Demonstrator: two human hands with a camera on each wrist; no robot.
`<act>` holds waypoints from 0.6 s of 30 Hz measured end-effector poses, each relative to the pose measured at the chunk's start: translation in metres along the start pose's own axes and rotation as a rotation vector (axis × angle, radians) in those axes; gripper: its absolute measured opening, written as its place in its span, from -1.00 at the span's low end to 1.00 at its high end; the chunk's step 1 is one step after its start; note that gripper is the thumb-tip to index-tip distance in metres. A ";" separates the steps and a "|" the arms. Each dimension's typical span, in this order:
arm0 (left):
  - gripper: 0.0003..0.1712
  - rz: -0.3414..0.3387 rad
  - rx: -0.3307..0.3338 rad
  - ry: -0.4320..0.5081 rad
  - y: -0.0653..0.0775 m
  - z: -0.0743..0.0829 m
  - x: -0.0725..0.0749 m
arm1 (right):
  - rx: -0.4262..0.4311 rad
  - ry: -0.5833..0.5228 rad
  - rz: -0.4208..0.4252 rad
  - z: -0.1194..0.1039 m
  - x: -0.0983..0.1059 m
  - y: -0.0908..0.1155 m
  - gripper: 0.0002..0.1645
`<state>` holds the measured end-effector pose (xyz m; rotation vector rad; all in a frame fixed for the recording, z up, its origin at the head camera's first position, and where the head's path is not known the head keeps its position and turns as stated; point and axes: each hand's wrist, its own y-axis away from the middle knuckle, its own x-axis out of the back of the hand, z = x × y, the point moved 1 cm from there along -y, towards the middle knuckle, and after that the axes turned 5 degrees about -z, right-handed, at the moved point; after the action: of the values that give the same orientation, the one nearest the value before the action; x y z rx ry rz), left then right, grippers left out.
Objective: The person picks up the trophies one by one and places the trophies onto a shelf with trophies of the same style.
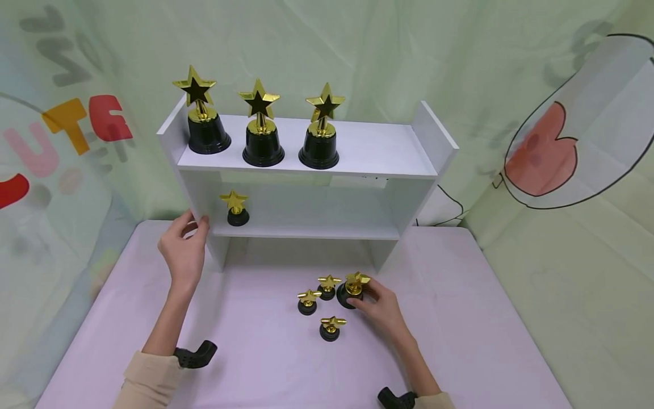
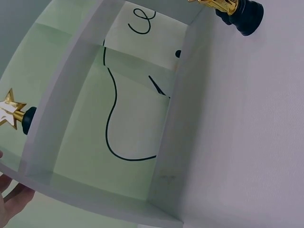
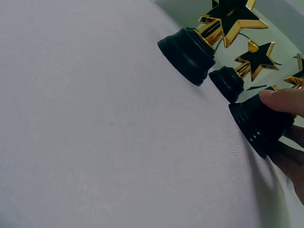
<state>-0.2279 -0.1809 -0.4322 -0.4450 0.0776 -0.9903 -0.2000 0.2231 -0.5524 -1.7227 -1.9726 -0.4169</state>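
Observation:
My right hand (image 1: pixel 383 309) grips the black base of a gold star trophy (image 1: pixel 353 289) at the table's middle; the right wrist view shows the thumb (image 3: pixel 275 99) across that base. Smaller star trophies stand beside it: one (image 1: pixel 327 288) behind left, one (image 1: pixel 307 302) further left, one (image 1: pixel 330 328) nearer me. At the left, my left hand (image 1: pixel 184 250) holds the side panel of a white shelf (image 1: pixel 306 233). Its fingers (image 2: pixel 19 202) show at the panel's edge in the left wrist view. A small star trophy (image 1: pixel 237 209) stands on the middle level, near that panel.
Three larger star trophies stand on the top level, at left (image 1: pixel 208 133), centre-left (image 1: pixel 263 145) and centre (image 1: pixel 319 146). A pale cloth (image 1: pixel 265 363) covers the table. Printed curtains (image 1: pixel 357 57) hang behind and at the sides. Black straps sit at both wrists.

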 end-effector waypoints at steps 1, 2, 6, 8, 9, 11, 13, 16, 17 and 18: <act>-0.70 0.000 0.000 -0.001 0.000 0.000 0.000 | -0.003 0.010 0.003 0.000 0.000 0.000 -0.39; -0.70 -0.001 0.000 0.000 0.000 0.000 0.000 | -0.006 0.014 0.008 0.000 -0.001 0.000 -0.39; -0.70 -0.002 0.006 0.005 0.000 0.000 0.000 | 0.008 0.037 0.026 -0.001 -0.002 0.001 -0.40; -0.70 -0.001 0.009 0.006 0.001 0.001 0.001 | 0.020 0.040 0.034 -0.002 -0.002 0.002 -0.41; -0.70 0.000 0.010 0.006 0.001 0.001 0.001 | 0.026 0.045 0.037 -0.002 -0.002 0.002 -0.41; -0.71 0.000 0.008 0.005 0.002 0.001 0.001 | 0.035 0.048 0.045 -0.003 -0.002 0.002 -0.42; -0.71 0.000 0.005 0.006 0.002 0.001 0.001 | 0.037 0.056 0.053 -0.004 -0.001 0.003 -0.42; -0.72 -0.001 0.000 0.009 0.002 0.001 0.000 | 0.041 0.050 0.061 -0.005 0.000 0.004 -0.42; -0.72 0.000 -0.002 0.008 0.001 0.001 0.000 | 0.037 0.043 0.061 -0.005 0.001 0.005 -0.42; -0.72 -0.001 -0.004 0.009 0.002 0.001 0.000 | 0.030 0.037 0.062 -0.005 0.001 0.005 -0.42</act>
<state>-0.2265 -0.1797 -0.4317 -0.4442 0.0871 -0.9932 -0.1944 0.2224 -0.5479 -1.7396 -1.8848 -0.3926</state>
